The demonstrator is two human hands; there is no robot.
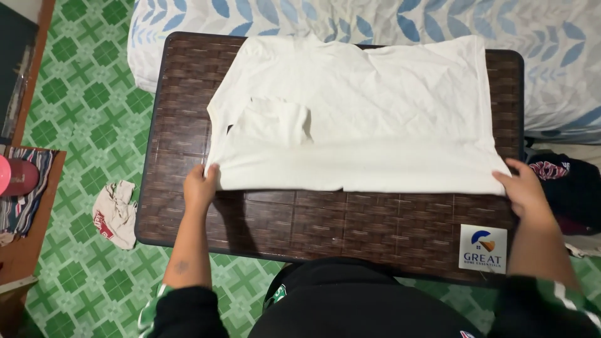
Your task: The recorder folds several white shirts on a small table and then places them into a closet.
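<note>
A white shirt lies spread flat on a dark brown woven-pattern table, with one sleeve folded inward on its left side. My left hand grips the shirt's near left corner at the folded edge. The near right corner is pinched by my right hand. The shirt's near edge runs straight between both hands.
A bed with a blue leaf-print cover stands behind the table. A crumpled white and red cloth lies on the green tiled floor at left. Dark clothing sits at right. A white sticker marks the table's near right corner.
</note>
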